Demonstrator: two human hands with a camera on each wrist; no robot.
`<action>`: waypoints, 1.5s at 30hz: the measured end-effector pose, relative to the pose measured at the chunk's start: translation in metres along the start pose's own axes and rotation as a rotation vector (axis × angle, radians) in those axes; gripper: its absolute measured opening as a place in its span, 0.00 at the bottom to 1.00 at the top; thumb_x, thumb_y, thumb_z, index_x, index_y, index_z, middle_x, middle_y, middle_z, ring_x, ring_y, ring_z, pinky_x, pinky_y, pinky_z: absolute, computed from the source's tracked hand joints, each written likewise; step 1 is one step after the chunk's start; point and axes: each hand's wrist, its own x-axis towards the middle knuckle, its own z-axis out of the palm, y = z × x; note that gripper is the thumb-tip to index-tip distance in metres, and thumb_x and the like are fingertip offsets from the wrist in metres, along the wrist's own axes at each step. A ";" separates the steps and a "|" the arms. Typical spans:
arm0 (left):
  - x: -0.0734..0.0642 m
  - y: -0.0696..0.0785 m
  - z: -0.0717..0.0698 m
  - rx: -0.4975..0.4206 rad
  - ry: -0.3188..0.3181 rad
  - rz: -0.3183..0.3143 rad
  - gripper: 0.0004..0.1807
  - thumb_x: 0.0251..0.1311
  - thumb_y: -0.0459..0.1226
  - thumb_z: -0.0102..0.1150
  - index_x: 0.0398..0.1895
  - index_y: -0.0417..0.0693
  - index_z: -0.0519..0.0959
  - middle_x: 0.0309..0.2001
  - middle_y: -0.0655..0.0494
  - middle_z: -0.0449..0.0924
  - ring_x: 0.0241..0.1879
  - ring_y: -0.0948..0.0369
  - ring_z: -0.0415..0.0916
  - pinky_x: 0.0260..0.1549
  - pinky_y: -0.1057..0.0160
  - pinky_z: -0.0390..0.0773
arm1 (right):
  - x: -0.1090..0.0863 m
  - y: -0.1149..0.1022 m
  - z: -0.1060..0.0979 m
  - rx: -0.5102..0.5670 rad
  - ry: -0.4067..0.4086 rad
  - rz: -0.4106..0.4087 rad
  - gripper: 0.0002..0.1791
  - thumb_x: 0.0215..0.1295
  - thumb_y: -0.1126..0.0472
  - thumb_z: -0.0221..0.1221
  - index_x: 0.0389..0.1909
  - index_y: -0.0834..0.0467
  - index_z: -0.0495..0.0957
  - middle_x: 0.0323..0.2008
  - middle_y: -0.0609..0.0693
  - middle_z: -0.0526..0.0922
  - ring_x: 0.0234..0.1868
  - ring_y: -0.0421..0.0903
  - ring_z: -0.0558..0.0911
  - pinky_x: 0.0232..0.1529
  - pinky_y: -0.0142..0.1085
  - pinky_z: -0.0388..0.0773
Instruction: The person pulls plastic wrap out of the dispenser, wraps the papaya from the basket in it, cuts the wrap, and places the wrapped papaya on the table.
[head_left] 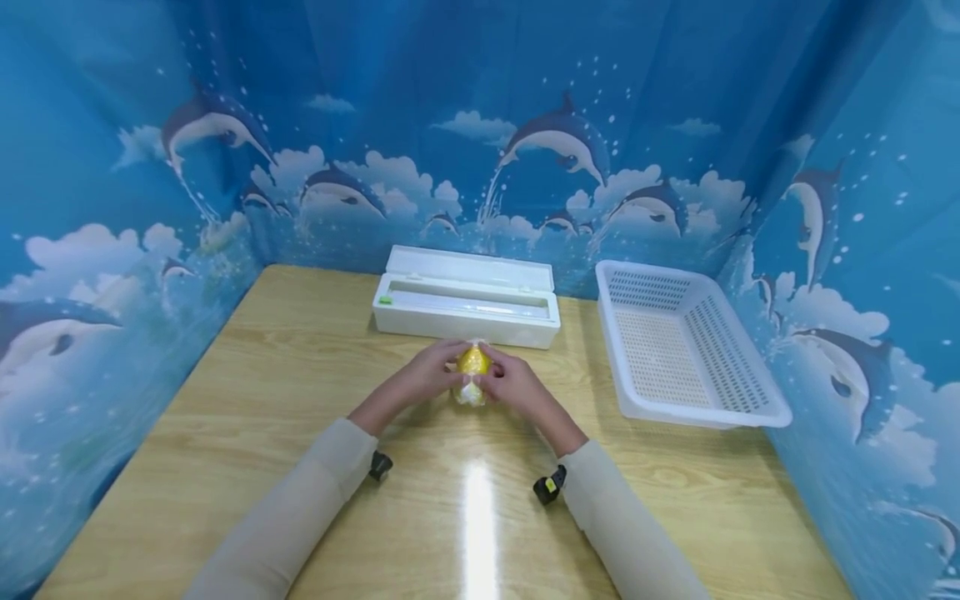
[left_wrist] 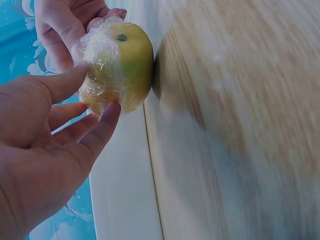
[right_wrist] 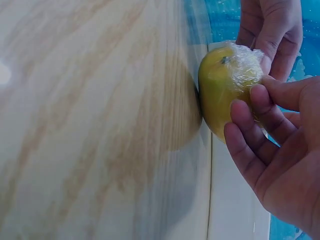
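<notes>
A yellow-green fruit (head_left: 474, 362) sits on the table between both hands, with cling film (left_wrist: 102, 50) crumpled over part of it. Bare skin with a small stem scar shows on the fruit (right_wrist: 212, 80) beside the wrinkled film in the right wrist view. My left hand (head_left: 429, 373) holds it from the left, thumb and fingertips at the film. From the other side my right hand (head_left: 519, 385) holds it too, its thumb near the top and its fingers curved along the side.
Just behind the hands stands a long white box (head_left: 465, 323) with its lid (head_left: 468, 267) raised, a clear roll inside and a green tab (head_left: 386, 300) at the left. A white slotted basket (head_left: 626, 392) is at the right. Dolphin-print curtains (head_left: 465, 83) surround the wooden table (head_left: 247, 417).
</notes>
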 end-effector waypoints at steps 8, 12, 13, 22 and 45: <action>0.001 0.007 0.001 0.069 -0.001 0.024 0.33 0.66 0.38 0.64 0.74 0.48 0.66 0.74 0.45 0.63 0.70 0.46 0.67 0.65 0.48 0.73 | 0.001 -0.003 -0.002 -0.123 0.026 0.037 0.38 0.71 0.56 0.61 0.78 0.45 0.57 0.25 0.49 0.79 0.23 0.44 0.77 0.24 0.35 0.74; 0.003 0.011 0.003 0.101 -0.003 0.024 0.34 0.66 0.38 0.65 0.74 0.49 0.66 0.74 0.45 0.63 0.72 0.46 0.63 0.69 0.46 0.68 | 0.000 -0.001 -0.004 -0.179 0.011 0.049 0.40 0.72 0.54 0.60 0.80 0.42 0.53 0.25 0.49 0.81 0.24 0.45 0.79 0.25 0.37 0.74; 0.003 0.011 0.003 0.107 -0.003 0.020 0.34 0.65 0.38 0.65 0.74 0.49 0.66 0.74 0.45 0.63 0.73 0.46 0.62 0.70 0.46 0.67 | 0.000 -0.001 -0.004 -0.184 0.009 0.050 0.39 0.72 0.54 0.60 0.79 0.41 0.54 0.25 0.50 0.81 0.24 0.45 0.80 0.25 0.37 0.74; 0.003 0.009 0.001 0.087 0.013 0.065 0.34 0.64 0.35 0.66 0.73 0.52 0.67 0.69 0.47 0.70 0.66 0.50 0.71 0.62 0.50 0.76 | 0.004 0.000 0.001 -0.290 0.066 0.013 0.35 0.70 0.54 0.60 0.76 0.45 0.62 0.21 0.46 0.77 0.20 0.42 0.73 0.22 0.34 0.70; -0.023 -0.017 -0.020 0.134 0.009 -0.101 0.46 0.59 0.36 0.70 0.78 0.49 0.57 0.72 0.40 0.62 0.63 0.46 0.72 0.62 0.47 0.76 | 0.014 0.024 0.007 -0.041 0.076 -0.002 0.24 0.71 0.62 0.60 0.67 0.58 0.73 0.52 0.55 0.85 0.51 0.50 0.83 0.53 0.43 0.81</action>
